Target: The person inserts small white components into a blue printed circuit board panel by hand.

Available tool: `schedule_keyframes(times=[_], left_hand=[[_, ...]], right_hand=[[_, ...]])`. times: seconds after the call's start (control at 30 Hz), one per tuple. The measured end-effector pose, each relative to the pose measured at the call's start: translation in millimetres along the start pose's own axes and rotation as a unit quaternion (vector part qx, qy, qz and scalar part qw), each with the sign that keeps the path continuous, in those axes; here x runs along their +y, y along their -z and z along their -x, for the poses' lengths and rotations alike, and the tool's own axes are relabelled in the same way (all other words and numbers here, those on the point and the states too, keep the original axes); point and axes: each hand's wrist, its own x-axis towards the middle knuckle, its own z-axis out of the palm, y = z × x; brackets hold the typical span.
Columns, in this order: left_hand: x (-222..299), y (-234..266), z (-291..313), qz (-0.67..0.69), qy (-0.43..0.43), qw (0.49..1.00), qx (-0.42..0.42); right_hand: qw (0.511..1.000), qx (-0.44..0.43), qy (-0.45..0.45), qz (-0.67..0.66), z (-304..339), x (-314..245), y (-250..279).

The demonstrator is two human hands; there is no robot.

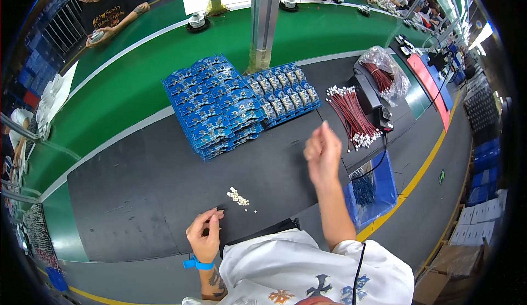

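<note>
A small heap of white connector pieces (pixel 238 197) is seen on the dark mat of the counter (pixel 137 195), just ahead of the left hand (pixel 205 233). The left hand is held low near the body, its wrist banded in blue, with thumb and fingertips drawn together in a pinching grip; what is pinched is too small to tell. The right hand (pixel 323 152) is raised above the counter on a bent forearm, its fingers bunched together, nothing visibly held. Farther out, stacked blue circuit boards (pixel 214 105) are laid, with a bundle of red wires (pixel 352 117) to the right.
</note>
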Motion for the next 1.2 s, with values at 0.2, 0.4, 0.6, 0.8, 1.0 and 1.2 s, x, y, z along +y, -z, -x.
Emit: schedule_keyframes(times=[0.2, 0.4, 0.6, 0.8, 1.0, 1.2], left_hand=[[12.6, -5.4, -7.1, -0.127, -0.164, 0.975, -0.074], [13.3, -15.7, -5.0, -0.192, -0.28, 0.928, -0.156], [11.2, -15.1, -3.8, -0.294, -0.256, 0.918, -0.075], [7.3, -11.0, -2.4, -0.265, -0.223, 0.938, -0.031], [5.7, -13.5, -3.1, -0.241, -0.229, 0.942, -0.038], [4.2, -11.5, -3.8, -0.21, -0.242, 0.947, -0.032]], right_hand=[[0.954, -0.238, -0.136, 0.117, 67.0, 61.7, -31.1], [0.939, -0.308, -0.122, -0.095, 90.9, 87.0, -64.4], [0.965, -0.248, -0.04, -0.076, 85.4, 77.9, -71.6], [0.853, -0.025, 0.329, 0.405, 20.8, 39.5, -96.9], [0.768, -0.103, 0.365, 0.516, -25.0, 34.6, -93.6], [0.908, -0.094, 0.267, 0.308, -18.6, 26.4, -115.2]])
